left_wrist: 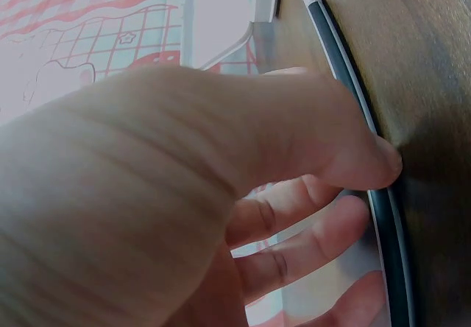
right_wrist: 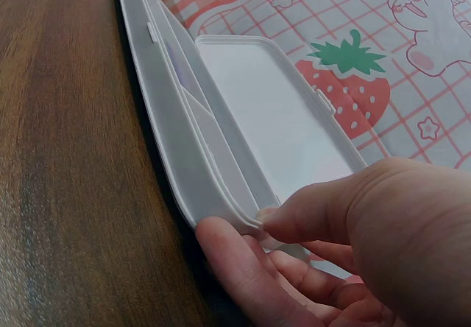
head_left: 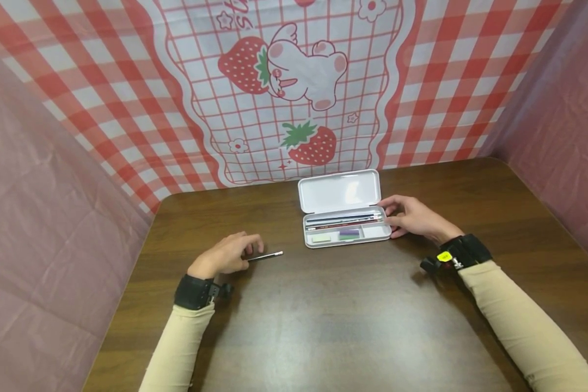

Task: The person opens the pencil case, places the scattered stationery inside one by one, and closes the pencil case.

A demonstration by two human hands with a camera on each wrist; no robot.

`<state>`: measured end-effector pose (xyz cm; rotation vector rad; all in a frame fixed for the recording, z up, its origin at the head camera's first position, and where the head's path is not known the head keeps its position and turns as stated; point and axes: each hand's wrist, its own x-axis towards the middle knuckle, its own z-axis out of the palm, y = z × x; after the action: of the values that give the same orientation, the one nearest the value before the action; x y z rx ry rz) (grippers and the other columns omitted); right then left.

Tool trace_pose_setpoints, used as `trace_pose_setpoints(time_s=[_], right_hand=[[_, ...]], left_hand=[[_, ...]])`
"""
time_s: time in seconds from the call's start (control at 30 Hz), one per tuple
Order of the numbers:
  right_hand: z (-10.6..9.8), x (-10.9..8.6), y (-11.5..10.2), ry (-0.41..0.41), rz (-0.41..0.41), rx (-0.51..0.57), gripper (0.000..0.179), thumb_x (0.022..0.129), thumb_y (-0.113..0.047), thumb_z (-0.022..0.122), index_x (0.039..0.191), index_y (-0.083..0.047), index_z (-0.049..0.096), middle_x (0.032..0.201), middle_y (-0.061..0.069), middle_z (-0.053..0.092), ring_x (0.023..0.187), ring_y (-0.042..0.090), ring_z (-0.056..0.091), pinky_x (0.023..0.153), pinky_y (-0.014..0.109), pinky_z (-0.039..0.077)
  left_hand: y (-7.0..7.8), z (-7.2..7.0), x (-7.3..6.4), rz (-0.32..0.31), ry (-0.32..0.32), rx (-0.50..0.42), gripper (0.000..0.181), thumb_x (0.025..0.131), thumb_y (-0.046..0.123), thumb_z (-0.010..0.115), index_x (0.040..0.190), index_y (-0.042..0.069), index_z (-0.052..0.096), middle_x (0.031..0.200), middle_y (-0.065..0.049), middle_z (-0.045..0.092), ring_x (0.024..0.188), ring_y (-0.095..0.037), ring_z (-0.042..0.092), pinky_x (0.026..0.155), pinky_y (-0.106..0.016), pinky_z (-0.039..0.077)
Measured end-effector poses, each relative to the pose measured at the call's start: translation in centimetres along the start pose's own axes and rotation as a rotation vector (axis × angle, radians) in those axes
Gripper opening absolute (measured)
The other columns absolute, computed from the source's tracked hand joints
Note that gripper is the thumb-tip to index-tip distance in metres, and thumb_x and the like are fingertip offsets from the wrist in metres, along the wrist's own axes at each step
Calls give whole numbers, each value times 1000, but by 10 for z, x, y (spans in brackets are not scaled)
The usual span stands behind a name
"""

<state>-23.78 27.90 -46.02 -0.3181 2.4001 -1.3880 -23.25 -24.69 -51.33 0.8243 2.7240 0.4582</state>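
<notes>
A white pencil case (head_left: 348, 243) lies on the table with its lid (head_left: 340, 191) raised at the back. Inside it are several pencils (head_left: 343, 220), a pale green block (head_left: 321, 238) and a purple-and-green block (head_left: 349, 234). My right hand (head_left: 414, 219) grips the case's right end, thumb at the rim and fingers along the outer wall. Left of the case, my left hand (head_left: 227, 253) pinches a dark pencil (left_wrist: 335, 43) with a white end, low over the wood. The thumb (left_wrist: 353, 146) crosses the pencil, and the hand hides much of it in the head view.
Brown wooden table (head_left: 323, 316) spreads in front of the case. A red-and-white strawberry-print cloth (head_left: 304, 81) hangs behind the table's back edge. Pink cloth (head_left: 44, 218) hangs at the left, with more on the right.
</notes>
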Motion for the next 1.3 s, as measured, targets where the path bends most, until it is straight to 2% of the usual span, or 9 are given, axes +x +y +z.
trace_pose_setpoints(time_s=[0.23, 0.5, 0.83, 1.3], right_hand=[[0, 2, 0, -5, -4, 2, 53, 109, 1, 63, 158, 11, 49, 133, 28, 50, 101, 23, 67, 73, 31, 69], [0, 1, -1, 2, 13, 9, 52, 109, 1, 63, 158, 10, 49, 132, 28, 50, 98, 23, 67, 73, 32, 70], [1, 1, -3, -2, 11, 11, 53, 108, 1, 64, 159, 10, 49, 133, 28, 50, 98, 23, 66, 73, 31, 69], [1, 0, -3, -4, 19, 9, 52, 108, 0, 63, 158, 9, 50, 133, 27, 50, 99, 23, 67, 74, 31, 69]], left_hand=[[4, 0, 1, 35, 12, 2, 53, 84, -2, 83, 118, 37, 69, 108, 6, 72, 103, -14, 68, 89, -37, 59], [4, 1, 2, 57, 18, -8, 52, 85, -5, 76, 117, 36, 71, 101, 10, 72, 94, -10, 68, 82, -32, 58], [5, 0, 1, 76, 14, -7, 51, 87, -4, 75, 117, 36, 69, 101, 8, 72, 94, -11, 67, 82, -32, 57], [-4, 3, 1, 134, 89, 20, 48, 88, 1, 76, 121, 35, 69, 107, 6, 71, 99, -13, 67, 83, -35, 57]])
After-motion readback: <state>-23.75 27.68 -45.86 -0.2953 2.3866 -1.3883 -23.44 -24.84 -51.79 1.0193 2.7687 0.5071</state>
